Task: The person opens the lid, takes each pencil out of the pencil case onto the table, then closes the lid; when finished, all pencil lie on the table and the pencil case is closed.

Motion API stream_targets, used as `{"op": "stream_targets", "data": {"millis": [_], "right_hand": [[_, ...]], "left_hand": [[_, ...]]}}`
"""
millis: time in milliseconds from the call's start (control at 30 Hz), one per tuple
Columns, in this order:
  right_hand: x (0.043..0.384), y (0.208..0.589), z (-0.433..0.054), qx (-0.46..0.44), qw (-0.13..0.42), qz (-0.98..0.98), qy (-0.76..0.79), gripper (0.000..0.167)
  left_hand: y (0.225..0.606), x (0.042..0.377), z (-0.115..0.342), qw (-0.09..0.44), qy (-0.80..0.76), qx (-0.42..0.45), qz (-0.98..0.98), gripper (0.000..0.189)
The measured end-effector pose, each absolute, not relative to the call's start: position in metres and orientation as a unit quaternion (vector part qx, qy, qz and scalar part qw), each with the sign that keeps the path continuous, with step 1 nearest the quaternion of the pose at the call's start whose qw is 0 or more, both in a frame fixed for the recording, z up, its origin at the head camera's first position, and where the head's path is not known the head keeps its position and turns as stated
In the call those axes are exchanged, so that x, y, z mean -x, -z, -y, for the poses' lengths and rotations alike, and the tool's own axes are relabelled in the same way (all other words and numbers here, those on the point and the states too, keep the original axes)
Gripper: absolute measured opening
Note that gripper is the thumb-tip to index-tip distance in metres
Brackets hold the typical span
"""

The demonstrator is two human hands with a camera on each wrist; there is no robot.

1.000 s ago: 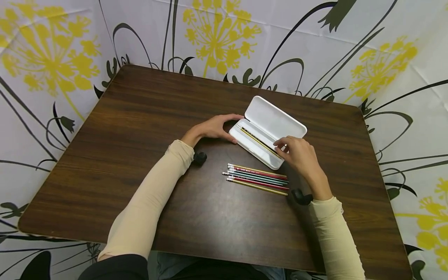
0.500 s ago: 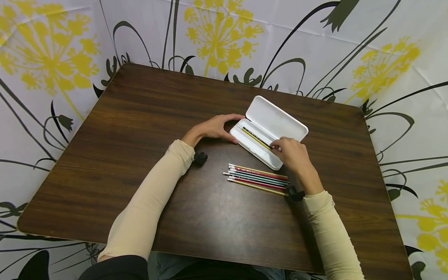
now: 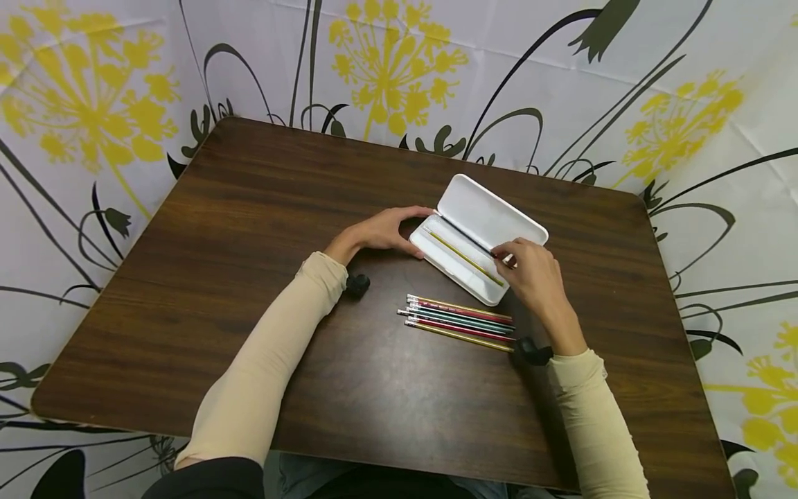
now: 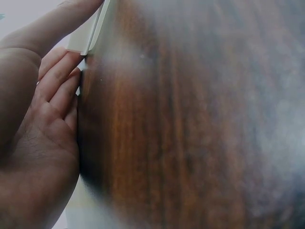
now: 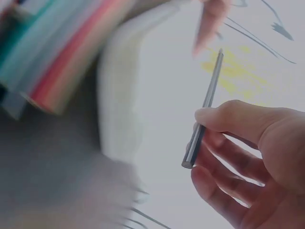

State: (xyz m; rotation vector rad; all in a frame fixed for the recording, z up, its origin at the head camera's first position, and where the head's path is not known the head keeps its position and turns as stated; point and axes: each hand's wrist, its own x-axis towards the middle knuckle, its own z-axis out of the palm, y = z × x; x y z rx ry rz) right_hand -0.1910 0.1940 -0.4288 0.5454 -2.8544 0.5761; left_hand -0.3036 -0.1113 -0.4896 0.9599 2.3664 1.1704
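A white pencil case (image 3: 492, 211) lies with its lid raised back. At its left end my left hand (image 3: 383, 229) holds it between thumb and fingers; the case's corner (image 4: 83, 40) shows between them in the left wrist view. My right hand (image 3: 526, 274) is over the case's right part, pinching a dark pencil (image 3: 464, 232) that slants along the hinge side. In the right wrist view, thumb and fingers grip this dark, silver-striped pencil (image 5: 205, 107), whose flat end points down. A yellow pencil (image 3: 467, 258) lies in the case's tray.
In front of the case, several pencils (image 3: 461, 322) in red, green, dark and gold lie side by side on the brown wooden table (image 3: 280, 180). Flower-patterned cloth (image 3: 386, 62) hangs behind the table.
The dark pencil has moved away from beside the yellow one to the hinge side, in my right hand's pinch. The right hand reached leftward, then shifted back right. My left hand stayed put.
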Motion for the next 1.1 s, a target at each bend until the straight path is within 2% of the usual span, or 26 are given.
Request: {"op": "stream_targets", "data": {"millis": [167,500,767,1100], "right_hand": [[0.184,0.402,-0.203,-0.198,0.167,0.946,-0.194,0.016],[0.147,0.398,-0.206,-0.270,0.195,0.927,-0.173,0.017],[0.101,0.416,-0.198,-0.337,0.156,0.915,-0.160,0.020],[0.087,0.432,-0.200,-0.334,0.133,0.919,-0.163,0.028]], "left_hand": [[0.490,0.303,0.110,0.162,-0.417,-0.336,-0.829,0.091],[0.489,0.303,0.108,0.167,-0.414,-0.334,-0.830,0.090],[0.488,0.304,0.107,0.173,-0.414,-0.329,-0.831,0.091],[0.488,0.304,0.107,0.178,-0.419,-0.323,-0.830,0.091]]}}
